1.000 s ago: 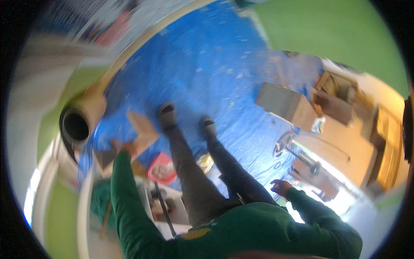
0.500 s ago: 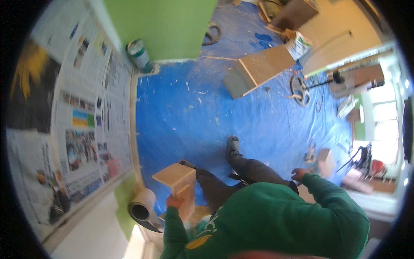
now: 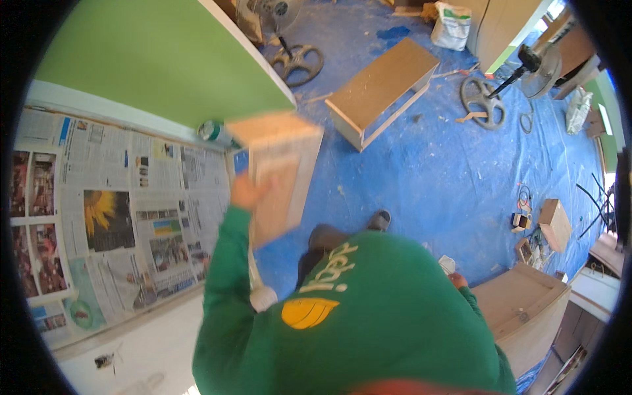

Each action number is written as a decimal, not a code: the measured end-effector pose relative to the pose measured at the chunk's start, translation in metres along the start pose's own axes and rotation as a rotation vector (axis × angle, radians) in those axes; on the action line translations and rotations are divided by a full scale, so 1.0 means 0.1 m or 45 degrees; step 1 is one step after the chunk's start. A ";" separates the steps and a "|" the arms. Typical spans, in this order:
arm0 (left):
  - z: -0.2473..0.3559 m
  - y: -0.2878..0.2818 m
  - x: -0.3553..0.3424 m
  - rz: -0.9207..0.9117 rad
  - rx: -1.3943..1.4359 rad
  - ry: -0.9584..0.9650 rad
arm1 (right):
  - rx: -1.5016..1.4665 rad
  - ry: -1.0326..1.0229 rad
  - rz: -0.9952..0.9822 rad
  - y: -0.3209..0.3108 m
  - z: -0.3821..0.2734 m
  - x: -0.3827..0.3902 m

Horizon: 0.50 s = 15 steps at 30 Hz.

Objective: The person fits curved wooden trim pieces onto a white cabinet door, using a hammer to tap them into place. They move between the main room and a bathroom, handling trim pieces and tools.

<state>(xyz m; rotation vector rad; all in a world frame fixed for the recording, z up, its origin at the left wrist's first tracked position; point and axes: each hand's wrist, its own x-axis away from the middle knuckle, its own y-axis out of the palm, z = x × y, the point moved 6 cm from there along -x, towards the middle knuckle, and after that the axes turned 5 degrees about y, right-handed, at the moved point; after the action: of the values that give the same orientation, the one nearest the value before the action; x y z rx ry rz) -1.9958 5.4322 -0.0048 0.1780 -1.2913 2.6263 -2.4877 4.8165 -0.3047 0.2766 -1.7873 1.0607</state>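
My left hand [image 3: 249, 191] is raised and closed on a pale wooden box [image 3: 280, 191], gripping it at the side nearest me. The box is tilted, with a lighter end panel facing up, and it hangs above the blue sheet. Low at my right side is my right hand [image 3: 457, 281], small in view and partly behind my sleeve, with its fingers looking curled. A small whitish piece [image 3: 447, 264] shows right at its fingertips; I cannot tell what it is.
Newspaper [image 3: 108, 263] covers a surface at the left, beside a green wall [image 3: 151, 59]. A brown wooden cabinet [image 3: 385, 82] lies ahead on the blue sheet [image 3: 408, 178]. Fans on round bases [image 3: 484, 102] stand farther off. Another wooden cabinet [image 3: 526, 289] is near my right side.
My left hand has lifted the wooden box up and forward. My view has turned toward the right, and the whitish piece now shows by my right hand.
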 end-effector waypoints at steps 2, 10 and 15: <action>0.87 -0.01 -0.68 0.098 0.332 0.258 | -0.873 0.233 0.091 -0.44 -0.03 0.15; 3.82 0.81 -2.40 0.013 1.353 0.718 | -1.438 0.236 0.465 -1.31 0.78 -1.09; 5.55 2.31 -3.32 -0.298 1.702 0.855 | -1.616 0.496 0.589 -1.87 1.20 -1.14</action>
<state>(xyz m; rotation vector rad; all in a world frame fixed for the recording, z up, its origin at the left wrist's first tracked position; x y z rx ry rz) -1.7196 4.8099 0.0896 -0.3168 0.7015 2.4834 -2.3963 4.5842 -0.3142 -1.0693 -1.8348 0.0730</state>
